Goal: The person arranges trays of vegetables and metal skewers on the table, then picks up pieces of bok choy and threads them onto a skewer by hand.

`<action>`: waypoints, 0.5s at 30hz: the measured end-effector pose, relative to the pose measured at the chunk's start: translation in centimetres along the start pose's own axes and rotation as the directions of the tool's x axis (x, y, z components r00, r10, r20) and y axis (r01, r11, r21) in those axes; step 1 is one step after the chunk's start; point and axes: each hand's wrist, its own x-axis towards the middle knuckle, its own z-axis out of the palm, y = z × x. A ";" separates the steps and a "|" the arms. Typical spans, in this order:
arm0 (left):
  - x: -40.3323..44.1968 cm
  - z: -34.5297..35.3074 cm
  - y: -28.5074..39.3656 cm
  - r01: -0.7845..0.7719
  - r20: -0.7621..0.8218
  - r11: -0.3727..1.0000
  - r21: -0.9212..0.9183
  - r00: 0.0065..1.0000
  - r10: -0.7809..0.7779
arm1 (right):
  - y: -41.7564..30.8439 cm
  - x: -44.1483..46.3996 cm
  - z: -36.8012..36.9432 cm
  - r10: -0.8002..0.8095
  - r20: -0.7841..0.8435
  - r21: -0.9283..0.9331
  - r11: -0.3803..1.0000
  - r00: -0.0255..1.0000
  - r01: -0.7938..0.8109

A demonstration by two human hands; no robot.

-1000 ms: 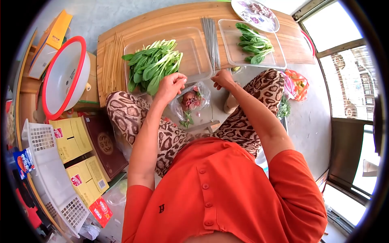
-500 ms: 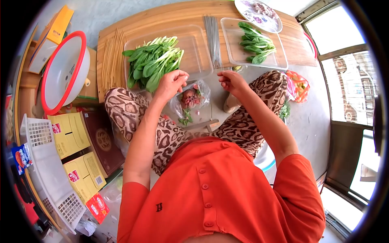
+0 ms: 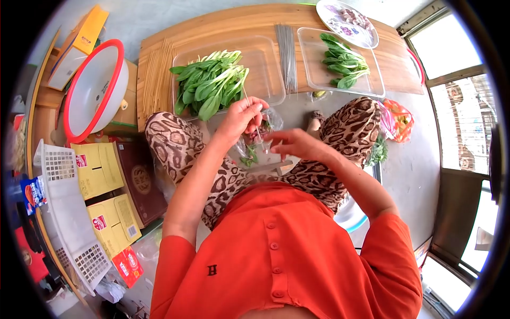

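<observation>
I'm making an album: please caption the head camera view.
Left hand holding a thin stick, right hand close by, leafy greens in a clear tray.

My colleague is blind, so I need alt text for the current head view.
A person in a red shirt pinches a thin stick in the left hand, the right hand close by. Beyond the knees, a wooden table holds tan sticks, grey rods, a patterned plate and two trays of leafy greens.

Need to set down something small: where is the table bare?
The table is bare beyond the larger tub, left of the grey sticks, and right of the smaller tub. Crowded: the left end, under wooden sticks, and between the tubs.
</observation>
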 end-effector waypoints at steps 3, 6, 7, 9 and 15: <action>-0.6 0.5 -0.2 0.063 0.027 0.972 0.227 0.997 -0.071 | -1.5 1.4 -3.1 0.022 -0.194 -0.078 0.996 0.981 -0.037; -0.6 1.8 -0.7 0.100 0.068 0.874 0.475 0.986 -0.150 | -3.3 2.8 -5.1 -0.009 -0.274 0.113 0.993 0.962 0.041; -0.2 2.1 -1.6 0.056 0.111 0.861 0.505 0.985 -0.129 | -3.8 3.1 -5.4 -0.013 -0.299 0.198 0.977 0.954 0.076; 0.3 2.5 -1.7 0.038 0.173 0.830 0.557 0.972 -0.160 | -3.2 3.8 -6.1 -0.004 -0.273 0.283 0.955 0.962 0.084; 4.2 -0.9 1.9 0.092 -0.029 0.881 0.464 0.996 -0.088 | 0.3 5.2 -9.3 0.033 -0.473 0.501 0.832 0.881 0.238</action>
